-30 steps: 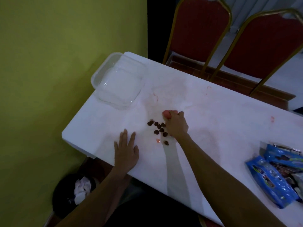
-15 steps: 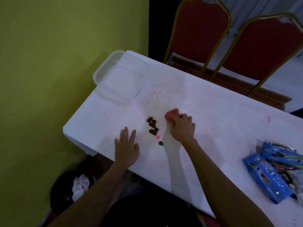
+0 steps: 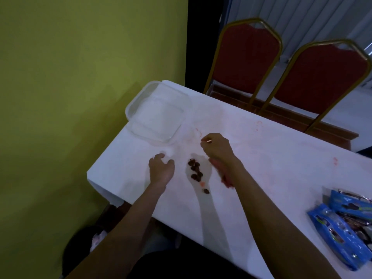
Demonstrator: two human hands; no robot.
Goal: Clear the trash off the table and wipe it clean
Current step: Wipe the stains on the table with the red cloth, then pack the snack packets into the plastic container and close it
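Several dark brown scraps (image 3: 195, 170) lie in a small pile on the white table (image 3: 261, 178), with a tiny orange bit (image 3: 202, 184) just below them. My right hand (image 3: 218, 149) hovers above the table to the right of the pile, shut on a pink cloth (image 3: 223, 176) that hangs under the wrist. A thin pale edge shows at its fingertips. My left hand (image 3: 161, 170) rests on the table left of the pile, fingers curled, holding nothing. Faint red smears (image 3: 198, 132) mark the surface beyond the pile.
A clear plastic container (image 3: 141, 101) sits at the table's far left corner. Blue snack packets (image 3: 340, 232) lie at the right edge. A dark bin (image 3: 80, 248) with white trash stands below the table's left end. Two red chairs (image 3: 247, 57) stand behind the table. More red spots (image 3: 335, 160) lie to the right.
My right hand has lifted off the table with the pink cloth and moved away from the scraps. My left hand's flat fingers have curled.
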